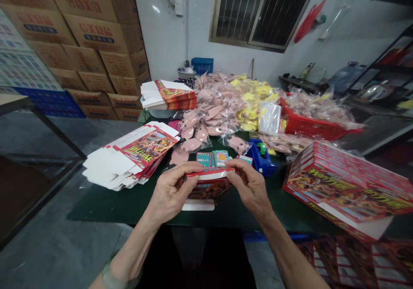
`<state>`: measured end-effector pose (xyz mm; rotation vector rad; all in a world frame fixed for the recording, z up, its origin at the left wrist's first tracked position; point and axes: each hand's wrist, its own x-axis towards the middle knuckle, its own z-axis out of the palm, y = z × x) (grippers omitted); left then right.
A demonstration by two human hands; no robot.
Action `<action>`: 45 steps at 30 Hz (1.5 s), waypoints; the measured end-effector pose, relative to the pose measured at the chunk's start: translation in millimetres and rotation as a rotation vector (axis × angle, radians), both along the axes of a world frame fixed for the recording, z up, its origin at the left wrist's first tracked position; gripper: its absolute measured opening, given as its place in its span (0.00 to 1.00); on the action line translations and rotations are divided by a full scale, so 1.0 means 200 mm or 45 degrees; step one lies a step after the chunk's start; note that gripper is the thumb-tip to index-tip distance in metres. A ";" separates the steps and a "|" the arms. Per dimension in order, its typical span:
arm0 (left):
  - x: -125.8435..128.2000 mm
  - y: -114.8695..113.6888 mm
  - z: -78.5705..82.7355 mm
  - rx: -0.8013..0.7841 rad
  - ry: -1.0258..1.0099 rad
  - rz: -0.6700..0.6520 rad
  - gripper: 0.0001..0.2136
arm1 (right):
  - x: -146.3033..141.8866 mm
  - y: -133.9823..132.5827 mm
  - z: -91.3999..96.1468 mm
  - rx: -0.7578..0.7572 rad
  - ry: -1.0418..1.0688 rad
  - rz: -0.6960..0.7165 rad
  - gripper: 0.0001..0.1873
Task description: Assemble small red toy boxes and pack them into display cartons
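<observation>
now left hand (171, 190) and right hand (250, 185) pinch a red carton (209, 173) edge-on between fingertips, green mat (106, 207) below.

Stacked cardboard cartons (87, 35) fill the upper left of the frame, beside a barred window (254, 9) at top centre. Bagged pink pieces (216, 104) and bagged yellow pieces (254, 97) heap on the far part of the dark green worktop (106, 207), with a blue crate (202, 65) behind them, a red plastic basket (309, 125) to their right and a blue tape dispenser (260, 159) just below.
</observation>
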<state>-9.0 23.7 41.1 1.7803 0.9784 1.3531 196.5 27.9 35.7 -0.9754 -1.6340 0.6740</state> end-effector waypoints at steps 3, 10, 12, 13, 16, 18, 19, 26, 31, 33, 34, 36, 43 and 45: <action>-0.01 0.01 -0.01 -0.002 -0.103 -0.020 0.06 | -0.01 -0.03 -0.01 0.085 -0.029 -0.003 0.07; -0.02 0.03 0.06 0.263 0.173 -0.049 0.07 | -0.04 -0.07 -0.06 0.258 0.036 -0.125 0.11; -0.03 0.02 0.05 0.358 0.229 -0.023 0.08 | -0.06 -0.07 -0.07 0.304 0.039 -0.157 0.12; -0.03 0.02 0.04 0.399 0.252 -0.007 0.09 | -0.07 -0.07 -0.07 0.319 0.037 -0.166 0.12; -0.04 -0.01 0.00 0.490 0.290 0.031 0.11 | -0.09 -0.07 -0.07 0.338 0.028 -0.174 0.11; -0.05 -0.03 -0.02 0.504 0.279 0.043 0.12 | -0.09 -0.07 -0.06 0.333 0.014 -0.162 0.11; -0.05 -0.03 -0.03 0.492 0.270 0.045 0.12 | -0.09 -0.06 -0.05 0.329 0.005 -0.154 0.10; -0.07 0.01 0.01 0.368 0.183 -0.026 0.10 | -0.09 -0.05 -0.02 0.377 -0.084 -0.167 0.09; -0.07 -0.01 0.00 0.424 0.248 -0.020 0.11 | -0.09 -0.07 -0.05 0.420 -0.139 -0.237 0.11; -0.06 -0.03 -0.01 0.472 0.282 0.025 0.13 | -0.08 -0.08 -0.06 0.430 -0.147 -0.252 0.12; -0.06 -0.04 -0.02 0.497 0.298 0.050 0.14 | -0.08 -0.09 -0.07 0.427 -0.152 -0.254 0.13; -0.05 -0.06 -0.02 0.557 0.335 0.087 0.14 | -0.07 -0.10 -0.07 0.408 -0.167 -0.253 0.13; -0.04 -0.09 0.02 0.723 0.477 0.118 0.13 | -0.06 -0.12 -0.09 0.509 -0.169 -0.151 0.15; -0.05 -0.08 0.05 0.723 0.517 0.067 0.11 | -0.06 -0.13 -0.10 0.540 -0.172 -0.148 0.16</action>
